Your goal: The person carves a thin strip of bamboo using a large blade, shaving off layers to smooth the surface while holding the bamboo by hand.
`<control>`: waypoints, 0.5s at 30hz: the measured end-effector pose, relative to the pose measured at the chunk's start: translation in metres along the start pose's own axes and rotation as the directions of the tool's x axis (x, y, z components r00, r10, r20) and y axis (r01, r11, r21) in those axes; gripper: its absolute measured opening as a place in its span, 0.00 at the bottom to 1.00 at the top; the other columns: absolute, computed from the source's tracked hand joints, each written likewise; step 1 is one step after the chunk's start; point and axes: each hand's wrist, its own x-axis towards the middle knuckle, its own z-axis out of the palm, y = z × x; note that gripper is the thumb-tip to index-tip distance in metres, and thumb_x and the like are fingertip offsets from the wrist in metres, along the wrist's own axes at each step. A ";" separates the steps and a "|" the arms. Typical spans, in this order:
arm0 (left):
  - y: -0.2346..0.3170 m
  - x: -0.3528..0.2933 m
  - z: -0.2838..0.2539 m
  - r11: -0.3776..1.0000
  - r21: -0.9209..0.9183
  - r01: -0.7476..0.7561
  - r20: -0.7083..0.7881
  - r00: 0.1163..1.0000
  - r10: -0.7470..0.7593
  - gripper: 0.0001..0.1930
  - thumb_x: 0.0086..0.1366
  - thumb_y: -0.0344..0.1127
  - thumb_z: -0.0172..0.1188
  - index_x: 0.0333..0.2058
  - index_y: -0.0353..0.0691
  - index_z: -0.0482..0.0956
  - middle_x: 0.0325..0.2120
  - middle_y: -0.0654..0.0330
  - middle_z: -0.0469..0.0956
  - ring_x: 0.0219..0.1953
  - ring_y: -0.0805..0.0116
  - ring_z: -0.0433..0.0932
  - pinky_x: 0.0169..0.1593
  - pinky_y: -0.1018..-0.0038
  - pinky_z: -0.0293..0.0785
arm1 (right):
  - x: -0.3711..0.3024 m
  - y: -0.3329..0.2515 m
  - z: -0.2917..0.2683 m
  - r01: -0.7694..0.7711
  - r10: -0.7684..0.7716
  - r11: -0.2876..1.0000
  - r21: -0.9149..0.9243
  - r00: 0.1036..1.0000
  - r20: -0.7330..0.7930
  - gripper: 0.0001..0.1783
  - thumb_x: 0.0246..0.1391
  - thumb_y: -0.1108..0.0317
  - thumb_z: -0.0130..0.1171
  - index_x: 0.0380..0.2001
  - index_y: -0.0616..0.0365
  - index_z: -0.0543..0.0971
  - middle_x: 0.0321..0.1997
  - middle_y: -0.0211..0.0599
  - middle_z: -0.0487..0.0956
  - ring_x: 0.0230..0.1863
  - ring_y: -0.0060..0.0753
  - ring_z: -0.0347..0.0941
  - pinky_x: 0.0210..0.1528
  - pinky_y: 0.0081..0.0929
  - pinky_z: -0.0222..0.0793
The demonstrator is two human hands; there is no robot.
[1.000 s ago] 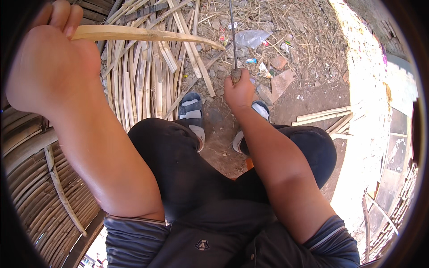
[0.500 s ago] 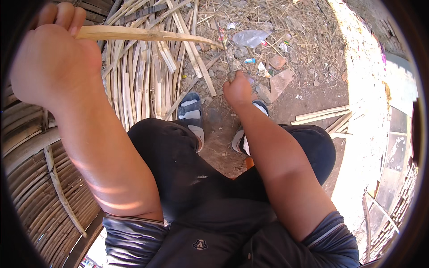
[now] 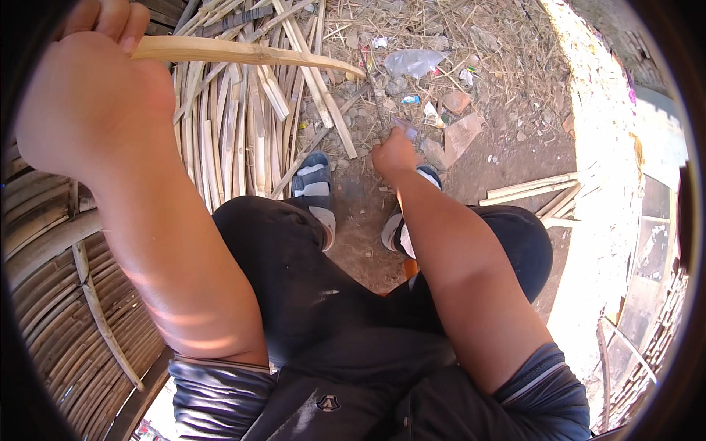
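While the left hand (image 3: 99,99) holds a pale strip (image 3: 243,54) at the upper left — fingers curled round its thick end — the right hand (image 3: 395,156) is lower, near the middle, closed around the near end of a thin dark tool (image 3: 379,103). The strip runs rightward across the view in front of a heap (image 3: 228,140) of similar pieces, tapering and dipping slightly, and its narrow tip comes right up to the line of the tool; whether the two touch cannot be told from this angle. The tool shows faintly against the littered ground (image 3: 360,220), so its edge and shape are unclear, and its grip is covered by the hand.

The step in hand looks to be working the strip with the tool at its narrow end. The next move seems to call for a firm left hold, so that the strip neither twists nor sags, and a steady right wrist, so that the tool meets the tip squarely — well clear of the knees (image 3: 273,229) and shoes (image 3: 314,180).
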 end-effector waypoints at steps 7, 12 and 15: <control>-0.016 0.005 -0.017 0.973 -0.205 0.109 0.239 0.969 -0.058 0.07 0.66 0.35 0.45 0.29 0.42 0.64 0.23 0.62 0.56 0.24 0.67 0.53 0.28 0.74 0.52 | -0.011 0.008 0.015 -0.099 0.099 0.991 0.088 0.995 0.010 0.24 0.54 0.62 0.63 0.49 0.68 0.76 0.48 0.68 0.82 0.52 0.68 0.80 0.58 0.53 0.74; -0.020 -0.014 0.010 0.927 0.373 -0.032 0.092 0.996 -0.002 0.06 0.61 0.35 0.47 0.29 0.40 0.64 0.24 0.60 0.56 0.26 0.66 0.54 0.30 0.73 0.52 | 0.007 0.025 0.036 -0.106 0.101 0.909 0.402 0.994 0.033 0.28 0.53 0.60 0.63 0.53 0.68 0.75 0.42 0.66 0.83 0.47 0.68 0.81 0.51 0.52 0.75; -0.012 -0.007 0.008 0.960 0.278 -0.003 0.017 1.000 -0.002 0.06 0.58 0.34 0.48 0.29 0.39 0.64 0.25 0.59 0.55 0.28 0.65 0.54 0.30 0.72 0.53 | -0.002 0.012 0.030 0.039 0.019 0.942 0.334 0.985 -0.169 0.29 0.54 0.59 0.62 0.54 0.67 0.74 0.39 0.65 0.84 0.44 0.68 0.81 0.49 0.52 0.75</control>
